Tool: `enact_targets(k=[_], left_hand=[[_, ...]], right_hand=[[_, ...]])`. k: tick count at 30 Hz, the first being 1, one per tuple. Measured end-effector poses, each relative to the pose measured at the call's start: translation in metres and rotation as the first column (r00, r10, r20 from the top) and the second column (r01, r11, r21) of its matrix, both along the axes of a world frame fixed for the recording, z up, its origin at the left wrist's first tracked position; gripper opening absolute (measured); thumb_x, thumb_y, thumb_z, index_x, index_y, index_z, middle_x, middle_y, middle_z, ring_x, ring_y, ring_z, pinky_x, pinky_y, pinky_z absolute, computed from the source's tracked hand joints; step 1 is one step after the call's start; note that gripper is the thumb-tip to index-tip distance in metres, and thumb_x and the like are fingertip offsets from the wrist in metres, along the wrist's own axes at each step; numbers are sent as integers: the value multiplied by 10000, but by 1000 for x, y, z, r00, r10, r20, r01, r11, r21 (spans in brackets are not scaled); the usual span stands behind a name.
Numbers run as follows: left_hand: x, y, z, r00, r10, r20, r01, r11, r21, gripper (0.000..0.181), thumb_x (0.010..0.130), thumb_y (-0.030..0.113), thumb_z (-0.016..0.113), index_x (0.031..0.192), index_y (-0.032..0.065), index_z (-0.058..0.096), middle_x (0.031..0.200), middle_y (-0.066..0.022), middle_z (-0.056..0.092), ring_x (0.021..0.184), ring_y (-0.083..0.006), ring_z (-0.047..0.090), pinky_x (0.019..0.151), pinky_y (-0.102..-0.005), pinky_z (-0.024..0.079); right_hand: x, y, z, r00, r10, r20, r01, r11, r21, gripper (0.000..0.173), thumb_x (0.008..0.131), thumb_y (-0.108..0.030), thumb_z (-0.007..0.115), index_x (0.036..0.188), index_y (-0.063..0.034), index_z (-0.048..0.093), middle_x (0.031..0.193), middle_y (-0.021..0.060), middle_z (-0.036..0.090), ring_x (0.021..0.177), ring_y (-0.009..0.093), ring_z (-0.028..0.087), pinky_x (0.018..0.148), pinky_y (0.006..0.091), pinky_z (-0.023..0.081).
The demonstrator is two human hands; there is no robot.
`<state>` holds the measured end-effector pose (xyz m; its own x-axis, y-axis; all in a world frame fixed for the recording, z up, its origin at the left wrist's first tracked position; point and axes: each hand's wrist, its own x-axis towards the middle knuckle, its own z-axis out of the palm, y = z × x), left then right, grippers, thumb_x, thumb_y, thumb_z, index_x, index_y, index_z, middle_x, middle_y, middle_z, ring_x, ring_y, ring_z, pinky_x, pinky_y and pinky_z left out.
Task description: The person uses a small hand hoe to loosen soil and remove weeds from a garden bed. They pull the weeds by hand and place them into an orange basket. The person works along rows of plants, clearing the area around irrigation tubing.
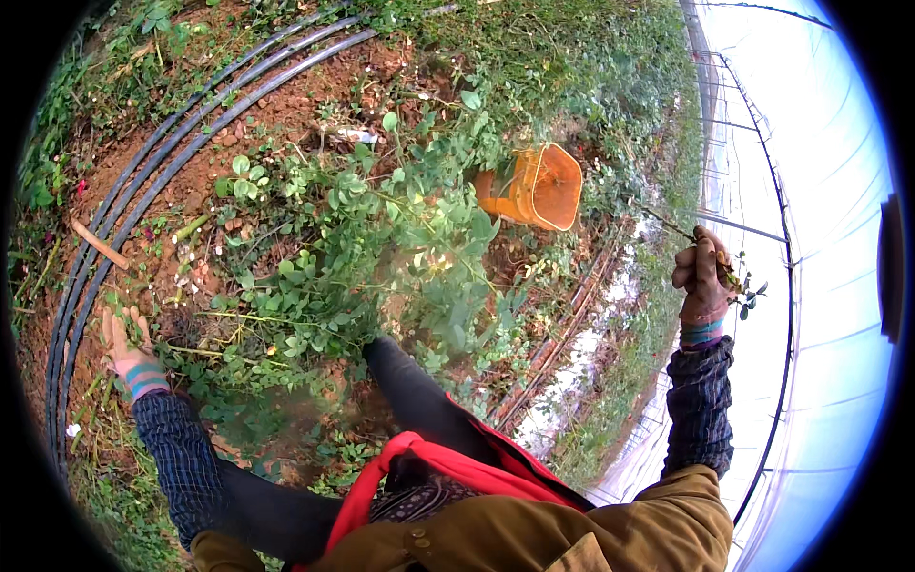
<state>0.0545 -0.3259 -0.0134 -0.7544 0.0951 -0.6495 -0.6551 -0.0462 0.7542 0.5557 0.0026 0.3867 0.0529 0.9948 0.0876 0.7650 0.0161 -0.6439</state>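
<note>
My right hand (704,275), in a dirt-stained glove with a striped cuff, is raised at the right and closed around a thin leafy stem (745,292). One end of the stem sticks out past the thumb side, and small leaves hang on the other. Low at the left, my left hand (129,347) is spread with its fingers apart and nothing visible in it. It is over reddish soil, near some cut green stems (89,390) and black hoses. Between my arms grow leafy green bushes (429,229), which look like roses.
An orange plastic bucket (530,189) leans among the bushes. Several black hoses (171,168) curve along the left. A short wooden stick (100,244) crosses them. A white strip of sheeting (593,365) and a translucent plastic wall on a frame (822,286) are on the right.
</note>
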Motion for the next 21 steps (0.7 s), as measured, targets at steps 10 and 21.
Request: enact_targets(k=[10, 21], left_hand=[[74, 15, -7, 987, -158, -25, 152, 975, -160, 339, 934, 173, 480, 1271, 138, 462, 1056, -37, 571, 897, -139, 587, 744, -269, 503], [52, -24, -8, 989, 139, 44, -142, 986, 84, 403, 871, 5, 491, 1266, 75, 455, 959, -104, 616, 787, -179, 614, 552, -287, 517]], right_hand=[[168, 121, -155, 611, 120, 783, 223, 922, -315, 443, 825, -387, 571, 1004, 16, 615, 635, 87, 624, 509, 195, 584, 529, 332, 489], [-361, -77, -176, 112, 984, 139, -974, 136, -181, 231, 809, -89, 592, 1029, -18, 603, 783, 101, 644, 666, 202, 628, 604, 324, 495]])
